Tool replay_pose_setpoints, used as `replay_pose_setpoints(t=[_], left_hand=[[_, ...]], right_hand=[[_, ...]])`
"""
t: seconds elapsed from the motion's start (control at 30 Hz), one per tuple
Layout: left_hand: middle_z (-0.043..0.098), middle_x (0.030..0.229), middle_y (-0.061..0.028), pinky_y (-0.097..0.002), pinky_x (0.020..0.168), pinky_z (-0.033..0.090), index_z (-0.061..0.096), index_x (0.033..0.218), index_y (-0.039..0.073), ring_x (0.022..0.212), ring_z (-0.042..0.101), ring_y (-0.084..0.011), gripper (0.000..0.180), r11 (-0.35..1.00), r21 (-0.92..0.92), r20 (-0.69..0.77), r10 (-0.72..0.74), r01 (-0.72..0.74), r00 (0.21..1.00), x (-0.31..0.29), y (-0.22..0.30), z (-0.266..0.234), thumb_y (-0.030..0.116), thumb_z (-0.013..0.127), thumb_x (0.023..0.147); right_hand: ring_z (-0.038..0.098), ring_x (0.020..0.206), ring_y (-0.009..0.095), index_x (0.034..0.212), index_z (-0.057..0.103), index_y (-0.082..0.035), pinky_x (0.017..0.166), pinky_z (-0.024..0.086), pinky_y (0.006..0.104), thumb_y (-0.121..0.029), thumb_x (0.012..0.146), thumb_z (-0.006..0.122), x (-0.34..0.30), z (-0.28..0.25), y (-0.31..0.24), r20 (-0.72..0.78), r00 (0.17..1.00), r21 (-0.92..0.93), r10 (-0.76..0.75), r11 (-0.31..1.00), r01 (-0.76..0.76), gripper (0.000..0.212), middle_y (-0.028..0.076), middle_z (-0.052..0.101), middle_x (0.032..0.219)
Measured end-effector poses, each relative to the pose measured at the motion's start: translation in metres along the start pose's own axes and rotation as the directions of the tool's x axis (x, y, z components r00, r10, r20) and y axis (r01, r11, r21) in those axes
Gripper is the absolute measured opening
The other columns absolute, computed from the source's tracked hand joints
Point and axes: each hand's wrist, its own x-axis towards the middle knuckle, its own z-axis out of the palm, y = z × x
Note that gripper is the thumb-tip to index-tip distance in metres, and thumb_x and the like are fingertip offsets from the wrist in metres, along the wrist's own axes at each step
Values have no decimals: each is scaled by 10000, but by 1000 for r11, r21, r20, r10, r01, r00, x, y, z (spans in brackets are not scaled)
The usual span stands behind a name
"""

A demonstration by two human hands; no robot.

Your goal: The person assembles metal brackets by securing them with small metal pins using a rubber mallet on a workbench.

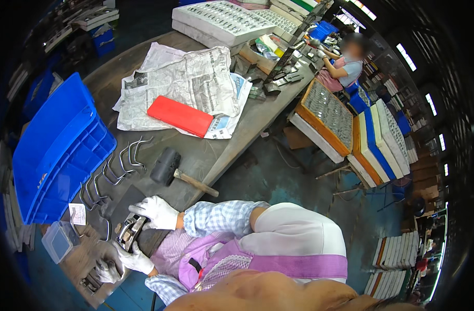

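White gloves cover both my hands. My right hand point(158, 213) grips the upper end of a shiny, dark-framed metal part point(128, 233), its fingers curled over the edge. At the lower end my left hand point(135, 259) closes on the same part. What this part is, I cannot make out. It sits at a dark pad point(127, 201) on the bench. Beside it several bent metal rods point(96, 187) lie in a row. A black mallet point(166, 166) with a wooden handle rests above my right hand. A crumpled whitish glove point(108, 270) lies near another small metal piece point(91, 283).
A large blue bin point(61, 150) and a clear plastic box point(60, 241) stand at the left. Newspaper point(182, 78) lies beyond, under a red box point(180, 115). White trays point(221, 23) stack at the far end. A co-worker point(346, 65) sits beyond the trays of parts point(327, 114).
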Motion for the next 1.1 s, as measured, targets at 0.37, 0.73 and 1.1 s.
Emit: replay_pose_setpoints(t=[0.37,0.73,1.1], left_hand=[[612,1426,-193,-466,1003,489,500,1532,74,1191,631,-366,940,999,41,-11,34,-33,999,-2,2,-1,789,441,924],[628,1390,-209,-485,1022,473,510,1518,55,1199,626,-383,990,998,5,-96,59,-59,994,4,14,-4,824,435,899],[670,1307,-245,-485,974,516,558,1459,-1,1104,660,-423,903,996,5,-100,87,-87,991,3,14,-2,742,455,955]], right_hand=[[558,1131,274,1542,447,-126,959,436,422,-438,711,869,-2,4,-2,8,1000,-60,10,998,-10,983,60,600,1359],[556,1156,293,1554,441,-131,965,441,448,-368,695,876,-1,1,-3,17,1000,0,22,1000,-22,992,68,597,1356],[547,1148,279,1543,443,-127,969,435,429,-412,700,883,-3,2,0,-1,1000,-32,9,999,-9,993,62,591,1360]])
